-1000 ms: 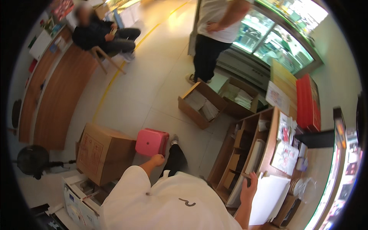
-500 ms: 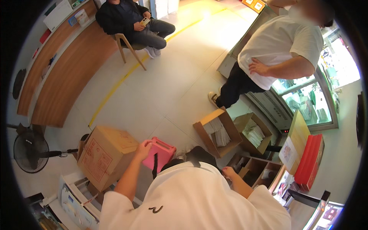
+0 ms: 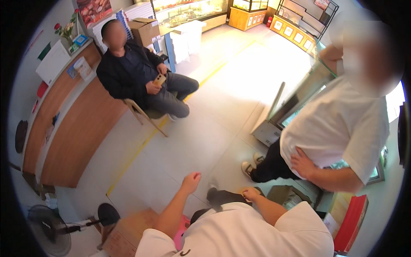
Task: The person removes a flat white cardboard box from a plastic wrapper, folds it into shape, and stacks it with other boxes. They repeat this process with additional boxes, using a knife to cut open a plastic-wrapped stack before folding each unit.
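Note:
My left hand [image 3: 191, 182] is raised in front of me over the tiled floor, its fingers curled together and nothing showing in them. Low by my right leg is my right hand [image 3: 250, 195], fingers bent inward; whatever they may hold is hidden. A pink plastic stool [image 3: 182, 227] shows partly behind my left forearm. The closed cardboard box [image 3: 128, 233] stands left of it. Beyond my right forearm is an open carton [image 3: 291, 198] with pale packets inside.
A person in white [image 3: 334, 124] stands close on the right by a glass display case [image 3: 295, 107]. Another person [image 3: 137, 77] sits on a chair [image 3: 139, 113] at the left, holding a phone [image 3: 159, 80]. A fan [image 3: 49, 231] and a curved wooden counter [image 3: 81, 137] line the left side.
My view has tilted up, showing more of the room's far end. My left hand has moved away from the stool, forward and right. The standing person appears closer.

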The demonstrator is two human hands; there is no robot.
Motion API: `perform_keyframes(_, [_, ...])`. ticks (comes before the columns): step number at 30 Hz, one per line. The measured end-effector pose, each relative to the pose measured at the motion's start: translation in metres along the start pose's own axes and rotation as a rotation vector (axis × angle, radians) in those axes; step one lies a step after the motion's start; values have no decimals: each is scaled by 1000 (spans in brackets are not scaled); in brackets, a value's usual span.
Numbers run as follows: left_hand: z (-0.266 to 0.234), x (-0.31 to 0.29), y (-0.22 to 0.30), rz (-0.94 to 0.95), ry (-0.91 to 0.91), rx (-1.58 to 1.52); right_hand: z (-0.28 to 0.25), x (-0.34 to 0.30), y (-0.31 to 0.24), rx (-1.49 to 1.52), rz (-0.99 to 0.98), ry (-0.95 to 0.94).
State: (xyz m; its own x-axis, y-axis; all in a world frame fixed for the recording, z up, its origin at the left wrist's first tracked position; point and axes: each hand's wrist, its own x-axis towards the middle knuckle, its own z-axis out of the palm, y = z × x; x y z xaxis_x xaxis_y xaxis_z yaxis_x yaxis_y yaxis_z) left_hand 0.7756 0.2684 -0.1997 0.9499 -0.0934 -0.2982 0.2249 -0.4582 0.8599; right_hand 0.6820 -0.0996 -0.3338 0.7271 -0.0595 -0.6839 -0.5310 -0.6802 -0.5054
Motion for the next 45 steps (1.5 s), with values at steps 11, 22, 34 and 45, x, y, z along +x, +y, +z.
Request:
perform_keyframes(11, [-74,21,-193,-1114,-364,348,-147,193,-245,21,32,-169])
perform_keyframes(22, [-141,537,-1,-474,-23,52,-318,385,-261,361,460,177])
perform_keyframes(34, [-68,835,182,-570,-95,-57,-647,676,-349,454,507,-10])
perform_keyframes(45, [-92,1166,139,-547,-611,541,-874,977,-643,400,255,-30])
